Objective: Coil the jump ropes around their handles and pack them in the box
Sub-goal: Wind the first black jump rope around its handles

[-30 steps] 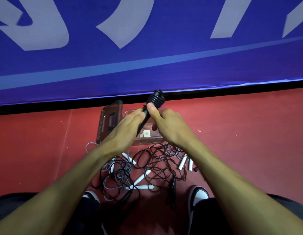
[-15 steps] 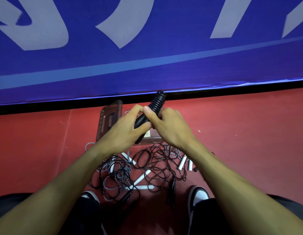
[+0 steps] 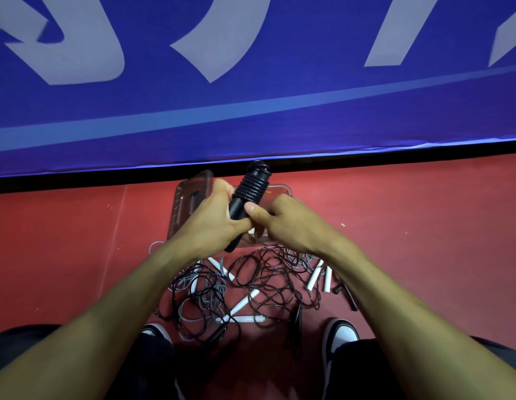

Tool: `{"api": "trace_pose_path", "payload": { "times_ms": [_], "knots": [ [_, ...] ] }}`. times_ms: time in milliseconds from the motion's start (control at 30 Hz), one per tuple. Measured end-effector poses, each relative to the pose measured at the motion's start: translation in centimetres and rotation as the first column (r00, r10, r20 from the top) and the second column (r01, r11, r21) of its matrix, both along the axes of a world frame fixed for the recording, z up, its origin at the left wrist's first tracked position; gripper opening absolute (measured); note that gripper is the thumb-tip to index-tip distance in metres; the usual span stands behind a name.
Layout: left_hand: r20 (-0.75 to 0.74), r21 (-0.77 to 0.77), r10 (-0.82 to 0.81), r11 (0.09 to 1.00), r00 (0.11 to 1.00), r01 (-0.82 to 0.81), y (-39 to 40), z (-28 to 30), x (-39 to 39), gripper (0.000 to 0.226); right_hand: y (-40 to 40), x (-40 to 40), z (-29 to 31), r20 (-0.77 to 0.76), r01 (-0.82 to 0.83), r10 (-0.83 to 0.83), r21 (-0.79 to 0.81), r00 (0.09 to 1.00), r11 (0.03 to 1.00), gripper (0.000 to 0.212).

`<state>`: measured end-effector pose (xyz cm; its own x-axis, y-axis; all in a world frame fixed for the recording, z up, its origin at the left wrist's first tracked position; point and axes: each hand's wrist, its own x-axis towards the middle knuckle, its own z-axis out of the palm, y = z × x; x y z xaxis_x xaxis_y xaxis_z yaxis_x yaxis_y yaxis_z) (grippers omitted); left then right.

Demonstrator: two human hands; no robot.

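Coiled rope (image 3: pixel 252 188) (black) in both hands

In front of me hangs a deep blue banner (image 3: pixel 251 125) with big pale grey letters (image 3: pixel 86 39) and a lighter blue stripe (image 3: pixel 251 106) curving across it. A black gap (image 3: pixel 395 153) runs under its lower edge. Below lies a red floor (image 3: pixel 424 212), matte, with a faint pale line (image 3: pixel 119 220) and a few small crumbs (image 3: pixel 342 225).
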<state>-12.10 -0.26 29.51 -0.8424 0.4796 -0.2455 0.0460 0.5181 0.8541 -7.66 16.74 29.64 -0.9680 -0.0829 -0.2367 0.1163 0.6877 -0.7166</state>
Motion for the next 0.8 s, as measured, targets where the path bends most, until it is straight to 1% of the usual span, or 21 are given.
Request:
{"api": "trace_pose_path", "payload": {
  "times_ms": [100, 167, 233, 300, 367, 467, 500, 533, 600, 667, 733, 800],
  "knots": [
    [0.025, 0.081, 0.023, 0.996, 0.999, -0.024, 0.3, -0.1, 0.0, 0.034, -0.2, 0.1, 0.3, -0.071, 0.007, -0.007, 0.004, 0.997, 1.000, 0.061],
    [-0.020, 0.096, 0.009, 0.995, 1.000, -0.007, 0.6, 0.1, 0.1, 0.026, -0.4, 0.1, 0.3, -0.141, 0.020, -0.015, 0.034, 0.990, 0.999, 0.065],
    [-0.006, 0.102, -0.017, 0.995, 1.000, 0.017, 0.8, 0.1, 0.1, 0.023, -0.6, 0.0, 0.0, -0.179, 0.035, -0.028, 0.034, 0.983, 0.999, 0.064],
    [0.027, 0.060, -0.044, 0.997, 0.999, 0.042, 0.7, -0.2, 0.3, 0.028, -1.0, 0.2, -0.2, -0.175, 0.047, -0.042, 0.026, 0.984, 0.999, 0.065],
    [0.011, -0.016, -0.069, 0.997, 0.998, 0.069, 0.7, -0.4, 0.4, 0.030, -1.4, 0.4, -0.5, -0.173, 0.051, -0.044, 0.038, 0.984, 0.998, 0.065],
    [-0.027, -0.035, -0.081, 0.996, 0.996, 0.081, 0.8, -0.2, 0.4, 0.020, -1.5, 0.5, -0.4, -0.188, 0.104, -0.101, 0.008, 0.977, 0.995, 0.063],
    [-0.034, -0.037, -0.087, 0.996, 0.996, 0.086, 1.0, 0.0, 0.5, 0.017, -1.4, 0.4, -0.3, -0.181, 0.133, -0.133, -0.012, 0.974, 0.991, 0.065],
    [-0.039, -0.036, -0.100, 0.994, 0.994, 0.099, 1.1, 0.2, 0.6, 0.019, -1.2, 0.3, -0.4, -0.170, 0.151, -0.155, -0.033, 0.973, 0.988, 0.070],
    [-0.031, -0.021, -0.136, 0.991, 0.990, 0.135, 1.1, 0.5, 0.8, 0.030, -1.1, 0.4, -0.3, -0.130, 0.143, -0.150, -0.059, 0.980, 0.988, 0.079],
    [-0.012, 0.008, -0.147, 0.989, 0.989, 0.147, 1.1, 0.3, 0.8, 0.036, -1.1, 0.5, -0.2, -0.083, 0.127, -0.133, -0.073, 0.988, 0.989, 0.079],
    [0.028, 0.069, -0.133, 0.989, 0.991, 0.130, 1.3, 0.1, 0.8, 0.037, -1.0, 0.5, 0.2, -0.041, 0.139, -0.143, -0.095, 0.989, 0.986, 0.079],
    [0.130, 0.193, -0.076, 0.980, 0.989, 0.050, 1.4, 0.0, 0.8, 0.029, -0.8, 0.2, 0.4, -0.013, 0.173, -0.176, -0.105, 0.984, 0.979, 0.085]
  ]
}}
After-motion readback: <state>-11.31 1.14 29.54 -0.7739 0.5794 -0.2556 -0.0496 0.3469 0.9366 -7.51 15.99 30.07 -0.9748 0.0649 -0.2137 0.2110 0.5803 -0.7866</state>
